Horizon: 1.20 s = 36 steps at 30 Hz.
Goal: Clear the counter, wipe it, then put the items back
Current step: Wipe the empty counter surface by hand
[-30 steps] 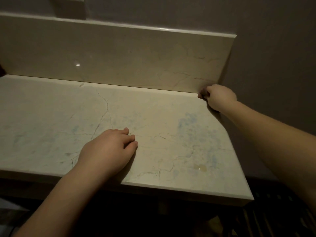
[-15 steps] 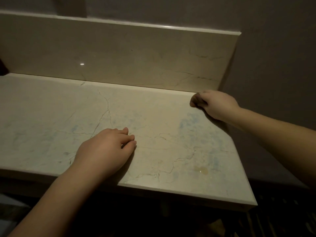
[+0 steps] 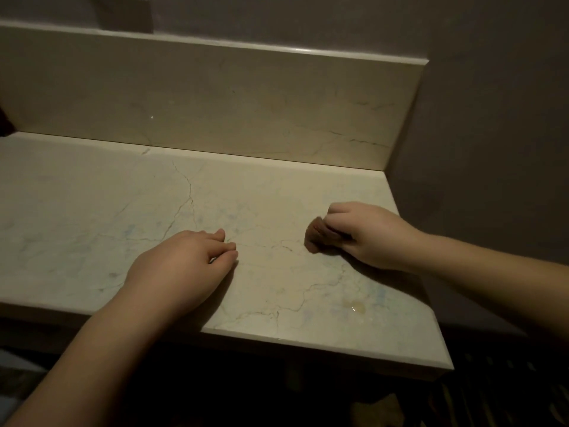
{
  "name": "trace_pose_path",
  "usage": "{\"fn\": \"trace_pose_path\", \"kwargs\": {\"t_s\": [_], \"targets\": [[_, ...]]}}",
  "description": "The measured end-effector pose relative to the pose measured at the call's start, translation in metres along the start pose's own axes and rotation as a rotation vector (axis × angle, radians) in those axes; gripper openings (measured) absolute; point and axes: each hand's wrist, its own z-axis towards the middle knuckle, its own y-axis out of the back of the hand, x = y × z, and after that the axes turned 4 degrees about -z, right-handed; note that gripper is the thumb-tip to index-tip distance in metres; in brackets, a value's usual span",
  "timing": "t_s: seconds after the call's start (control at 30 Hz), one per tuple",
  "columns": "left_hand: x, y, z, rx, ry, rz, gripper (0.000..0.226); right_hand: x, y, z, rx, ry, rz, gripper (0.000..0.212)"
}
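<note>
A pale marble counter (image 3: pixel 92 217) with dark veins and faint blue stains fills the view. My left hand (image 3: pixel 181 269) lies flat on it near the front edge, palm down, fingers together, holding nothing. My right hand (image 3: pixel 366 235) is closed around a small brown wadded cloth (image 3: pixel 318 237), pressing it on the counter to the right of centre. Only the cloth's left end shows past my fingers.
A marble backsplash (image 3: pixel 246 103) rises behind the counter. A grey wall (image 3: pixel 492 149) stands right beside the counter's right end. A small yellowish wet spot (image 3: pixel 357 307) sits near the front right corner. Below the front edge it is dark.
My right hand has slid with the cloth from the back right corner toward me and to the left. My left hand has stayed put on the counter.
</note>
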Motion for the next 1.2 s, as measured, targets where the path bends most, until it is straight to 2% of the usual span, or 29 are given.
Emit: {"fn": "trace_pose_path", "kwargs": {"t_s": [0.07, 0.2, 0.33, 0.4, 0.53, 0.6, 0.7, 0.8, 0.87, 0.93, 1.07, 1.2], "targets": [[0.0, 0.0, -0.001, -0.004, 0.003, -0.008, 0.036, -0.005, 0.003, 0.006, 0.017, -0.027, 0.0, 0.005], [-0.002, 0.001, -0.001, -0.01, 0.019, -0.032, 0.035, -0.045, 0.005, 0.054, -0.05, -0.232, -0.055, 0.005], [0.0, 0.001, 0.0, -0.012, 0.021, -0.052, 0.033, -0.055, -0.007, 0.072, -0.088, -0.339, 0.006, 0.009], [0.001, 0.0, 0.0, -0.018, 0.02, -0.058, 0.034, -0.037, -0.007, 0.058, -0.077, -0.283, 0.044, 0.006], [0.0, -0.001, 0.0, -0.023, 0.019, -0.055, 0.035, 0.014, -0.001, 0.003, 0.054, -0.005, 0.14, 0.012], [-0.001, -0.001, -0.001, -0.026, 0.017, -0.06, 0.035, 0.021, -0.001, -0.007, 0.094, 0.052, 0.126, 0.012], [-0.002, -0.001, -0.001, -0.032, 0.02, -0.061, 0.035, 0.002, 0.0, 0.014, 0.048, -0.018, 0.095, 0.014], [-0.005, 0.001, 0.0, -0.042, 0.03, -0.03, 0.036, -0.04, 0.0, 0.052, -0.015, -0.26, 0.025, 0.012], [-0.007, 0.001, 0.002, -0.045, 0.036, 0.007, 0.038, -0.052, -0.003, 0.062, -0.035, -0.324, 0.0, 0.008], [-0.009, 0.0, 0.005, -0.051, 0.045, 0.022, 0.038, -0.035, -0.004, 0.051, -0.026, -0.266, 0.042, 0.012], [-0.009, -0.001, 0.005, -0.063, 0.05, 0.03, 0.039, 0.026, -0.004, -0.002, 0.058, 0.023, 0.093, 0.015], [-0.009, 0.0, 0.004, -0.063, 0.047, 0.025, 0.039, 0.002, -0.001, 0.0, 0.043, -0.022, 0.1, 0.016]]}}
